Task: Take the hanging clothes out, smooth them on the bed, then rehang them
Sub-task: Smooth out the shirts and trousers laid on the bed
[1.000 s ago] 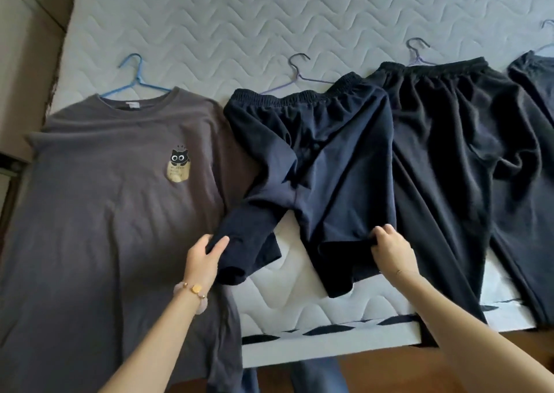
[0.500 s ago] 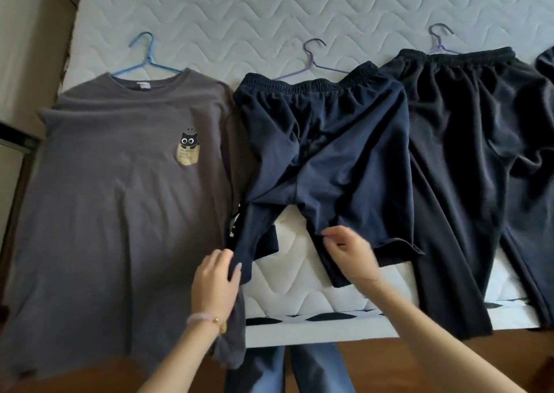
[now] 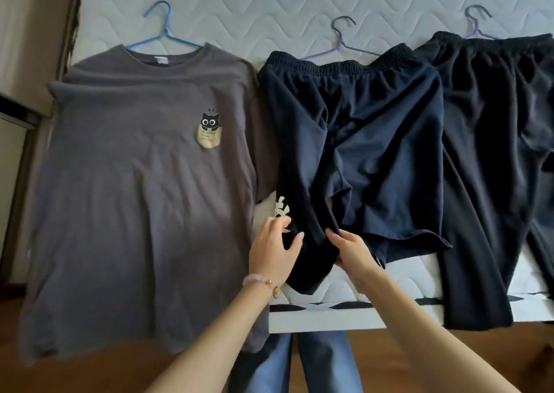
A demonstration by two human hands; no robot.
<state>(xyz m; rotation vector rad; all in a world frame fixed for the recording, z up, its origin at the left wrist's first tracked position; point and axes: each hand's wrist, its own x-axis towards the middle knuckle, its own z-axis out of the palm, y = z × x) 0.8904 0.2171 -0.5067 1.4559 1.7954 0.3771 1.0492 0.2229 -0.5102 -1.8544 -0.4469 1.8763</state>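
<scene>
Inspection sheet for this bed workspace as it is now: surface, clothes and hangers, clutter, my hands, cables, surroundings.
Surface: quilted white mattress, with clothes laid side by side across it.
Job's things: grey T-shirt on blue hanger, fairly flat, hem past the bed edge. Navy shorts on purple hanger, the leg nearer the T-shirt bunched narrow, not smooth. Black trousers on third hanger, legs draped over the edge.
Clutter: nothing seen.
Grippers: left hand and right hand both grip the bunched shorts leg near its hem.
Cables: nothing seen.
Surroundings: wooden floor below; pale furniture at left.
</scene>
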